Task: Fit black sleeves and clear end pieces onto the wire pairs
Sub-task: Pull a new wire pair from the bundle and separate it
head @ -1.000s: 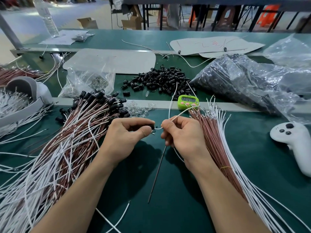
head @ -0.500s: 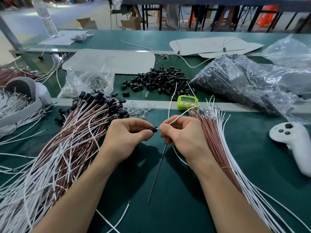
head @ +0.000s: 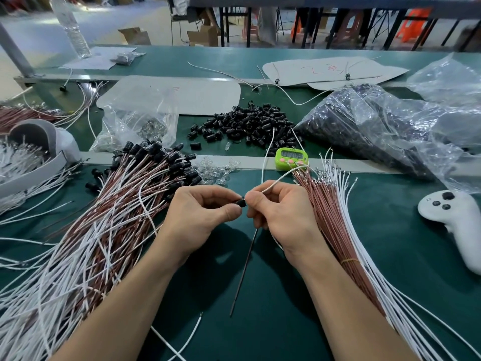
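Stretching across the whole view was the green worktop (head: 286, 295), split by a pale strip running from side to side. Toward its far right corner slumped a large clear bag (head: 377, 131) packed with dark parts. Along the left edge sprawled a heap of finished wire pairs (head: 91, 230), brown and white, their black-capped ends pointing at the strip. Right of centre lay a tidier bundle of bare wire pairs (head: 333, 220), bound low down with a yellow band and fanning toward the near right corner. A white controller (head: 458, 217) sat by the right edge. Beyond the strip, left of centre, stood a small clear bag (head: 135, 121), and beside it a loose pile of black sleeves (head: 250, 123).

Both hands met over the middle of the worktop, fingertips almost touching. The left hand (head: 200, 212) pinched one black sleeve (head: 240, 202) between thumb and forefinger; the right hand (head: 283, 212) pinched a white wire (head: 263, 162) at the sleeve's mouth (whether the wire was already inside could not be told). A thin dark wire (head: 244, 269) trailed from under the right hand toward the near edge. A green timer (head: 291, 158) rested on the strip, and clear end pieces (head: 216, 170) lay scattered just left of it.
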`<act>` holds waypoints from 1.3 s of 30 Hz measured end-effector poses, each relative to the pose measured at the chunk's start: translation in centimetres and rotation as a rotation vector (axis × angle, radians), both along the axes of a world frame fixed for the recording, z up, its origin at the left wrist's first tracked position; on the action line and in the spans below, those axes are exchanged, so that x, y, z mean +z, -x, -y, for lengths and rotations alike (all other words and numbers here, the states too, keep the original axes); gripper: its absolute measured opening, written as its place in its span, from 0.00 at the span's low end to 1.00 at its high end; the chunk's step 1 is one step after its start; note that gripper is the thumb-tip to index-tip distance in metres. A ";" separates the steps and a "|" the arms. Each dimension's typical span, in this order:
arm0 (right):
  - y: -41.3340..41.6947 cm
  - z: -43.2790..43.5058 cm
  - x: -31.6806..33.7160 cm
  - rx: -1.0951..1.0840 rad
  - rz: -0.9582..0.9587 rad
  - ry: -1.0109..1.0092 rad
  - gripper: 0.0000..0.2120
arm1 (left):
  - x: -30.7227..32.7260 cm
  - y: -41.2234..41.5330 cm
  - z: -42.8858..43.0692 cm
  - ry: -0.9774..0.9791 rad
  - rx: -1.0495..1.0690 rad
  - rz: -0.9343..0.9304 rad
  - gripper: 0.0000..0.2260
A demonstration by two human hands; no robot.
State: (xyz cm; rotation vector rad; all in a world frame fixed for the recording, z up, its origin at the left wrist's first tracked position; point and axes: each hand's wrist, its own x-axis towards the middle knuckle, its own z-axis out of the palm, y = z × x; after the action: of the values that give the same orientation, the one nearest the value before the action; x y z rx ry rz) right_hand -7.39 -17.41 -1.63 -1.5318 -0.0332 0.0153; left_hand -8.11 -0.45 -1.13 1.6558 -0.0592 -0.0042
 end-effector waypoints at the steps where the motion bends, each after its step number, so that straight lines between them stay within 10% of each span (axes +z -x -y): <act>1: 0.0 0.1 0.0 0.003 -0.008 -0.019 0.09 | 0.0 0.1 0.0 -0.001 -0.008 -0.001 0.10; 39: 0.2 0.4 0.4 0.093 -0.080 -0.087 0.15 | 0.1 0.3 0.4 0.110 0.022 -0.050 0.10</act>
State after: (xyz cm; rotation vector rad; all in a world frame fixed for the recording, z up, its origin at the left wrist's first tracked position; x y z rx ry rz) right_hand -7.57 -17.86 -1.22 -1.4408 -0.0407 0.1474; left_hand -8.41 -0.83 -0.99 1.5458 -0.0035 -0.0253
